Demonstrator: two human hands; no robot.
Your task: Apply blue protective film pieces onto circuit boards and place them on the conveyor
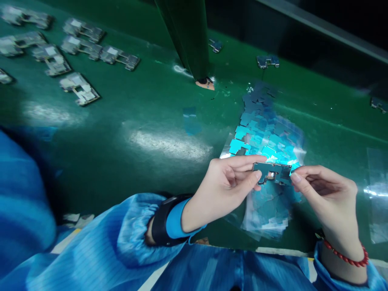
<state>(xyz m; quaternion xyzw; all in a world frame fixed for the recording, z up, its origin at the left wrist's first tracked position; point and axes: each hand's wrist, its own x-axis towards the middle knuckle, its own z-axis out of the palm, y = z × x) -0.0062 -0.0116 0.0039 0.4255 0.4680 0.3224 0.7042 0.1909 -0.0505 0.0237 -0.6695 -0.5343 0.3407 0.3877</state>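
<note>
Between my two hands is a small circuit board (277, 171), dark teal on its upper face, with a notched cutout near its middle. My left hand (232, 178) grips the board's left end, thumb on top and fingers behind and below. At the right end, the thumb and forefinger of my right hand (324, 190) pinch the board's edge; its other fingers are curled in. Directly beneath the board lies a spread of shiny blue cut film pieces (266, 133) on clear plastic sheets (266, 218).
Several circuit boards (80, 89) lie at the upper left of the green mat (136, 109). More small boards (268, 61) sit along the back. A dark post (189, 36) comes down at top centre. Clear plastic (377, 210) lies at the right edge. A blue sleeve (21, 202) is at far left.
</note>
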